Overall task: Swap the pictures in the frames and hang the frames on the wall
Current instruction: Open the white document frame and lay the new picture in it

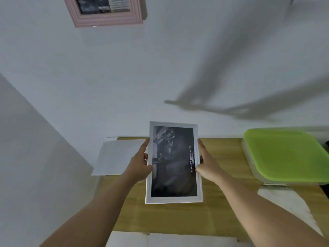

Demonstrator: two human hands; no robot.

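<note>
A white frame (173, 199) with a dark black-and-white picture reading "ROBUST SIMPLICITY" is held face up above the wooden table (222, 157). My left hand (140, 166) grips its left edge and my right hand (207, 164) grips its right edge. A pink frame (106, 19) with another dark picture hangs on the white wall at the top left, partly cut off by the view's upper edge.
A white sheet of paper (115, 157) lies at the table's left end, overhanging it. A container with a green lid (284, 154) sits at the right. White items (178, 240) lie along the near edge. The wall stands right behind the table.
</note>
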